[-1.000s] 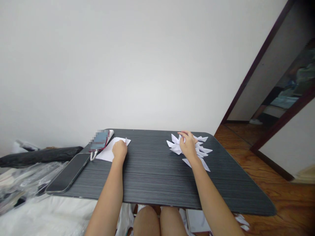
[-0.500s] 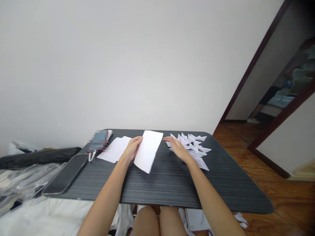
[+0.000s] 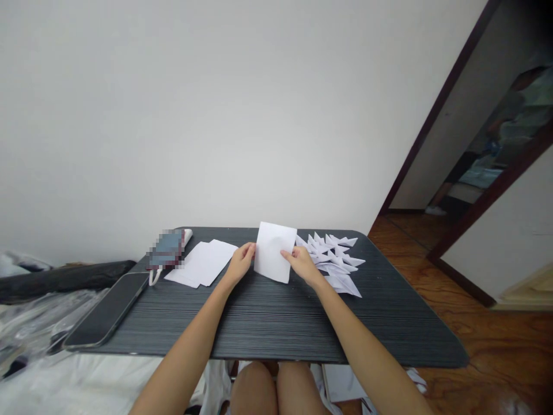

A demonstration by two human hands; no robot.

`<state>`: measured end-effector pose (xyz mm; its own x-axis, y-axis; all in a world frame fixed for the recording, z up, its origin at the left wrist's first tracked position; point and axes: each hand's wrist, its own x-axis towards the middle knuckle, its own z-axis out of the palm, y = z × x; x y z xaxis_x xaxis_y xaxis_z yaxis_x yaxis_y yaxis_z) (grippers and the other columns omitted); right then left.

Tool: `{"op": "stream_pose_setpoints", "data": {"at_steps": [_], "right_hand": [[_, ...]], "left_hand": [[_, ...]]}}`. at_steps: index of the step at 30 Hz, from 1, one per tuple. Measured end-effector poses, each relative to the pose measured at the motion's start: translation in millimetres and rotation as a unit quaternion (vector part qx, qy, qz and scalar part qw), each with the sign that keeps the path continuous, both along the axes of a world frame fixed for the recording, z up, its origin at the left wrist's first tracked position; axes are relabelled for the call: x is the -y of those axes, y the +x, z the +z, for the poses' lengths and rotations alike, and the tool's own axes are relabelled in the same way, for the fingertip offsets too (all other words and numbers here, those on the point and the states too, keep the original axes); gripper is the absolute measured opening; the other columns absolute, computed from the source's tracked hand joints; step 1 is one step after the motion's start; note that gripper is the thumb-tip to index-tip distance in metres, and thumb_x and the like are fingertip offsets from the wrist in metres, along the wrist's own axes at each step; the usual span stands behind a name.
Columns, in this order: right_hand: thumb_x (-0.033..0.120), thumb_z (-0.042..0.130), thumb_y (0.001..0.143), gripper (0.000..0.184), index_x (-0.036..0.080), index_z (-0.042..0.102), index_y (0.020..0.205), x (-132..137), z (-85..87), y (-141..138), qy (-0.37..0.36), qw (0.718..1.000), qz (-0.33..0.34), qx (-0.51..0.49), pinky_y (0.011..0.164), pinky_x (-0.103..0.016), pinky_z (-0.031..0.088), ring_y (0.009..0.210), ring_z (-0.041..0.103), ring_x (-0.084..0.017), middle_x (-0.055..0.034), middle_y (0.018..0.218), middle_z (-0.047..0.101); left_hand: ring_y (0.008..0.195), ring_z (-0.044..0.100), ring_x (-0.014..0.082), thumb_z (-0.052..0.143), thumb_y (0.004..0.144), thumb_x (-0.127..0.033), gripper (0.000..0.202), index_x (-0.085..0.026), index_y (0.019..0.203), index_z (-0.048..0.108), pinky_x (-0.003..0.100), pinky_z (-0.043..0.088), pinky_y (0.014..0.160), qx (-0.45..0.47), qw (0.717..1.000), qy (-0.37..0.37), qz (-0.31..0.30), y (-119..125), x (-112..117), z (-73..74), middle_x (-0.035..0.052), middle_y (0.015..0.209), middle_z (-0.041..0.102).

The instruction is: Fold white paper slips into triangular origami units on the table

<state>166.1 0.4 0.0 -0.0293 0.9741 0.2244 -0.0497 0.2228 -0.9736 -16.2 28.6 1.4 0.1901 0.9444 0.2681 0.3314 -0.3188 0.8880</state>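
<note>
The left hand [image 3: 242, 260] and right hand [image 3: 301, 264] pinch a paper [image 3: 274, 242] at its sides, folds [image 3: 340, 266] right of them. Seems like lining up; a fold needs matching edges.

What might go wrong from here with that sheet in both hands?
The right hand is close beside the folded paper pieces and might knock them. The paper sheet, held up between it and the left hand, could crease if pulled unevenly. The smartphone at the left edge of the table might fall if bumped.
</note>
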Motion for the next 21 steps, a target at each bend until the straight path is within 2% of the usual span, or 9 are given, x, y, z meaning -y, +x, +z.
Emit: {"op": "stream_pose_setpoints", "data": {"at_steps": [2,5,10,12,13,15,17,19,21], "right_hand": [[0.031,0.058,0.064,0.023,0.013,0.062,0.078,-7,-0.3,8,0.002,0.996,-0.073,-0.043,0.068,-0.035,0.046,0.071,0.06,-0.02,-0.006,0.075,0.066],[0.026,0.058,0.064,0.021,0.014,0.059,0.081,-10,5.6,19,0.02,0.981,-0.126,-0.148,0.074,-0.036,0.046,0.079,0.06,-0.02,-0.0062,0.081,0.066],[0.019,0.057,0.063,0.015,0.016,0.056,0.078,-4,18.6,26,0.019,0.96,-0.087,-0.265,0.077,-0.038,0.046,0.086,0.059,-0.021,-0.0057,0.082,0.066],[0.017,0.058,0.063,0.015,0.016,0.056,0.078,-3,21.1,27,0.012,0.956,-0.082,-0.281,0.077,-0.038,0.047,0.086,0.059,-0.021,-0.0054,0.081,0.066],[0.016,0.058,0.062,0.016,0.016,0.056,0.078,-2,21.7,27,0.008,0.955,-0.078,-0.285,0.076,-0.038,0.047,0.085,0.059,-0.021,-0.0053,0.081,0.066],[0.016,0.059,0.062,0.018,0.016,0.057,0.079,-1,21.8,25,-0.003,0.958,-0.06,-0.28,0.076,-0.038,0.048,0.084,0.06,-0.021,-0.0052,0.081,0.066],[0.017,0.061,0.061,0.019,0.016,0.057,0.08,0,20.7,22,-0.016,0.964,-0.032,-0.262,0.075,-0.037,0.048,0.082,0.06,-0.021,-0.0053,0.082,0.066],[0.019,0.062,0.061,0.02,0.016,0.058,0.081,1,18.5,18,-0.026,0.971,-0.002,-0.238,0.075,-0.037,0.048,0.082,0.06,-0.021,-0.0055,0.082,0.066],[0.021,0.062,0.061,0.022,0.015,0.06,0.083,1,15.3,13,-0.024,0.977,0.018,-0.211,0.075,-0.036,0.047,0.083,0.06,-0.021,-0.0057,0.083,0.066]], "left_hand": [[0.083,0.056,0.0187,0.034,0.079,-0.041,0.037,-0.017,0.083,0.062,0.027,0.04,0.076,-0.083,0.996,0.023,-0.012,-2,-1,0.0,0.0047,0.083,0.064],[0.087,0.056,0.0194,0.032,0.081,-0.037,0.036,-0.018,0.087,0.062,0.028,0.038,0.08,-0.202,0.978,0.046,0.007,-11,-6,-3.0,0.0047,0.09,0.064],[0.089,0.056,0.023,0.034,0.081,-0.032,0.033,-0.014,0.091,0.06,0.031,0.038,0.079,-0.32,0.937,0.059,0.13,-30,-14,-8.3,0.0115,0.091,0.063],[0.089,0.056,0.0246,0.035,0.081,-0.031,0.033,-0.012,0.089,0.061,0.033,0.038,0.079,-0.319,0.931,0.06,0.166,-33,-16,-7.7,0.0133,0.09,0.063],[0.089,0.055,0.0249,0.035,0.081,-0.032,0.033,-0.012,0.088,0.061,0.034,0.038,0.079,-0.297,0.937,0.064,0.17,-32,-15,-6.6,0.0135,0.09,0.063],[0.09,0.055,0.0239,0.035,0.081,-0.035,0.035,-0.012,0.087,0.061,0.033,0.038,0.08,-0.205,0.967,0.064,0.14,-24,-12,-3.2,0.0128,0.091,0.062],[0.086,0.057,0.0207,0.032,0.082,-0.041,0.042,-0.011,0.089,0.06,0.031,0.041,0.076,-0.054,0.998,0.019,0.037,-13,-5,1.1,0.0123,0.092,0.062],[0.075,0.06,0.0185,0.027,0.081,-0.048,0.051,-0.01,0.096,0.057,0.03,0.045,0.066,0.077,0.99,-0.076,-0.095,-2,2,4.5,0.0132,0.089,0.063],[0.065,0.06,0.0176,0.033,0.079,-0.05,0.051,-0.008,0.095,0.057,0.027,0.045,0.055,0.128,0.965,-0.14,-0.184,5,9,5.9,0.0133,0.08,0.064]]}}
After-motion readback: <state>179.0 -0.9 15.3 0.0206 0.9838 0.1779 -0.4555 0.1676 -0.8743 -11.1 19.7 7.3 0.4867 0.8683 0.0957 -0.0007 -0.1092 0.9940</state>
